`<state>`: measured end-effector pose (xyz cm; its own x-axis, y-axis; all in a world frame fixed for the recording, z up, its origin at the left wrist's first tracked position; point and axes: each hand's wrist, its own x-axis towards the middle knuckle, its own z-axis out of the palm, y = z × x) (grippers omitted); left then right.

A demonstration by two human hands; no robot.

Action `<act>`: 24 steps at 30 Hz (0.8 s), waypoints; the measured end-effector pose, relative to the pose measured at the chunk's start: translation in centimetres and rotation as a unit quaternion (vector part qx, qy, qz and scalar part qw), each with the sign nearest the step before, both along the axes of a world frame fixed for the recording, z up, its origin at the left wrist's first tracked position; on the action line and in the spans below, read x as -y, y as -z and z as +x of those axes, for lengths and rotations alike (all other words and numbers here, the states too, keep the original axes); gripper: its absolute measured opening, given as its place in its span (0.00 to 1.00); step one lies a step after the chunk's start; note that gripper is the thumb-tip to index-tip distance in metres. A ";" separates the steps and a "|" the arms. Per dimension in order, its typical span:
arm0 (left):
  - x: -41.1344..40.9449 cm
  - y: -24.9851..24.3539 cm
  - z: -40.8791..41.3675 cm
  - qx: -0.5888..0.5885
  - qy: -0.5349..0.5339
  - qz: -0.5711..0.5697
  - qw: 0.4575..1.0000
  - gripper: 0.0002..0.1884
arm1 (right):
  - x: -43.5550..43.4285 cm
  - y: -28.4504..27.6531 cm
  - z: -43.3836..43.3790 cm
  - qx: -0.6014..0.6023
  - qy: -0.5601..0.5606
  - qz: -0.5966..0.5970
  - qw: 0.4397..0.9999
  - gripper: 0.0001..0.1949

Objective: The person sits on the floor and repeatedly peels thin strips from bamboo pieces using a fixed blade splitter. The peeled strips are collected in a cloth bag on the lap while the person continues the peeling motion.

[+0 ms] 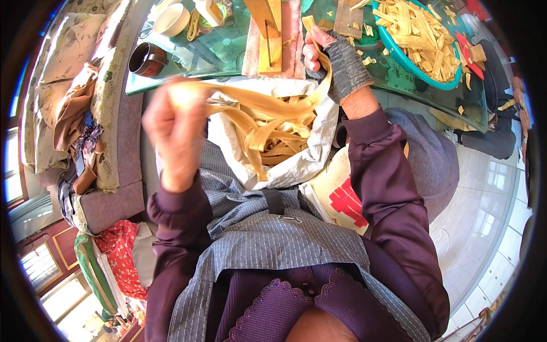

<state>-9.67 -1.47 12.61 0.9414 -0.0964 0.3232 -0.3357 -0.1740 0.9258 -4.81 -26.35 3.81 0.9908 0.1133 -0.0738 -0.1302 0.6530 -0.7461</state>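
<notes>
Long, flat, pale-yellow strips, perhaps dried bean curd sticks, lie in a white woven sack [322, 141] in front of me. My left hand [177, 115], blurred, is closed around one end of a strip [265, 104] that sags across the sack's mouth. The other end runs up to my right hand [318, 49], which wears a grey fingerless glove [348, 64] and pinches it near the table edge. Beyond the sack, a wooden stand with a thin upright metal piece [270, 47] rests on a pink towel [252, 57].
A teal basket [421, 81] of short pieces stands right on the glass table [205, 77], with scraps around it. A dark cup [147, 60], a cream bowl [172, 20] and a white bottle [208, 12] are left. Another person's hands [522, 107] show far right.
</notes>
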 end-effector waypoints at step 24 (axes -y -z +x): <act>2.4 21.0 -0.5 -0.052 0.130 0.213 0.967 0.17 | -3.9 2.9 -0.5 0.294 0.115 -0.576 0.754 0.10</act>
<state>-10.18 -3.91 -8.35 0.8923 -0.4386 0.1075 -0.3294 -0.4694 0.8193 -5.32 -22.49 0.92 0.8747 0.1295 0.4669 0.4612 -0.5179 -0.7204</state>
